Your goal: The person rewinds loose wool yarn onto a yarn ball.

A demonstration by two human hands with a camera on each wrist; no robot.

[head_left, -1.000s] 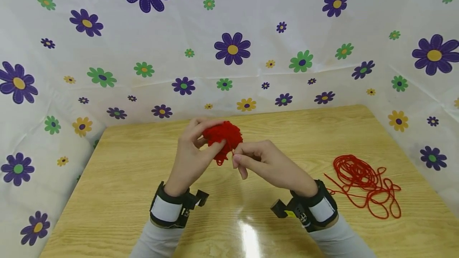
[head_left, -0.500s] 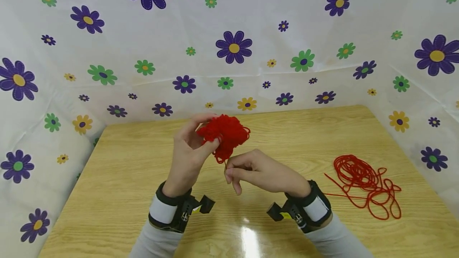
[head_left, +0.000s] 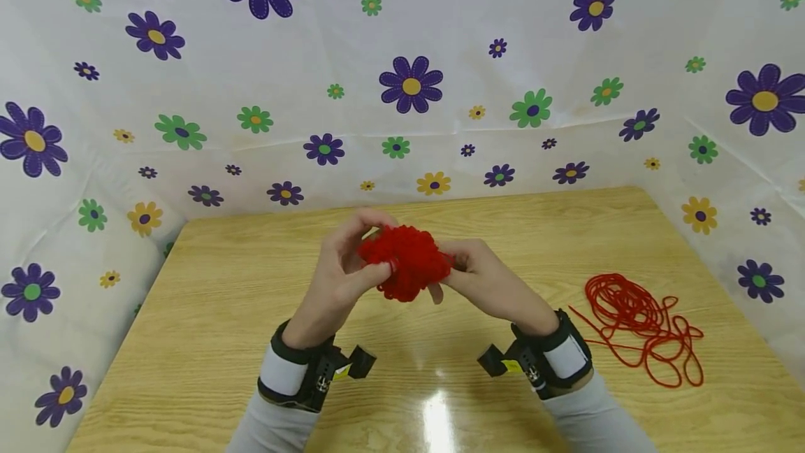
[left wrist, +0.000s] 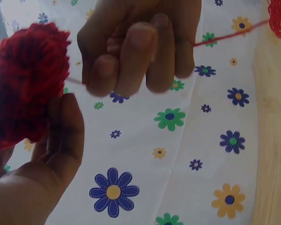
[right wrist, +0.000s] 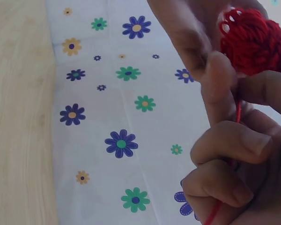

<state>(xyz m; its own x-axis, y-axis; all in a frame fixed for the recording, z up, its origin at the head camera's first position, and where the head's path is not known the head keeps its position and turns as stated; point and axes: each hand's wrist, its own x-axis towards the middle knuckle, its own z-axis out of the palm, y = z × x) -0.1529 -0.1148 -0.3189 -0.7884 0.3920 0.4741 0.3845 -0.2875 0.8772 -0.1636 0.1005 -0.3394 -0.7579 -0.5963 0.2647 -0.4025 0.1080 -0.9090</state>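
Note:
A lumpy ball of red yarn [head_left: 409, 264] is held up above the middle of the table. My left hand [head_left: 336, 282] grips it from the left, thumb in front and fingers behind. Just right of the ball, my right hand [head_left: 497, 282] pinches the strand [right wrist: 239, 111] that comes off it. In the right wrist view this strand passes under the curled fingers of the right hand. The left wrist view shows a taut length of yarn [left wrist: 229, 35] running from the right hand towards a loose heap of red yarn [head_left: 629, 306].
The loose heap lies in tangled loops on the right part of the wooden table [head_left: 233, 313]. A white cloth with printed flowers [head_left: 289, 89] stands behind the table and along its sides. Both wrists wear black straps with small cameras.
The left hand tilted the ball up, then lowered it a little and turned it. The right hand dipped below the ball, then came up to its right side, still pinching the strand.

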